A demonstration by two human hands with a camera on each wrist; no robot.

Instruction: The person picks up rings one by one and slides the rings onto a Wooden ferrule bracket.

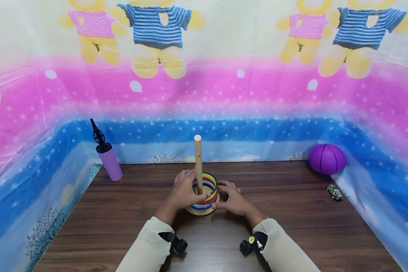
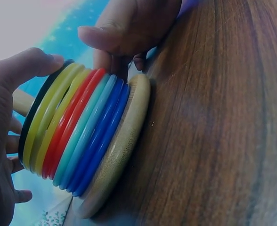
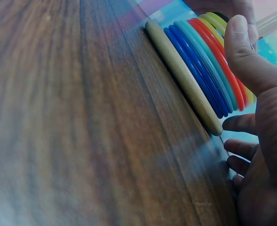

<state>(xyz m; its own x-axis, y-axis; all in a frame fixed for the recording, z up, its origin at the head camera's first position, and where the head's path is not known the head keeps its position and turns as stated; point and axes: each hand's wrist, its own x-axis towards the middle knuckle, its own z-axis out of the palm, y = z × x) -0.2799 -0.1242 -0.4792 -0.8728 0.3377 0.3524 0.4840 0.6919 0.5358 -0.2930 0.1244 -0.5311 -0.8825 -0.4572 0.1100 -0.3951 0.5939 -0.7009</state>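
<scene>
A round wooden base (image 1: 202, 212) with an upright wooden peg (image 1: 198, 162) stands on the table. Several coloured rings (image 1: 210, 200) are stacked around the peg, blue at the bottom, then light blue, red and yellow, with a black ring (image 2: 29, 110) on top. My left hand (image 1: 184, 190) is at the left of the stack, its thumb at the top ring and its fingers spread along the far side. On the other side, my right hand (image 1: 234, 200) has its fingers loosely spread near the rings and base. Its thumb overlaps the rings in the right wrist view.
A purple hand pump (image 1: 110, 162) stands at the back left of the wooden table (image 1: 275, 238). At the right edge are a purple ball (image 1: 326, 159) and a small toy car (image 1: 334, 192). A printed cloth (image 1: 224, 90) hangs around the table's back and sides.
</scene>
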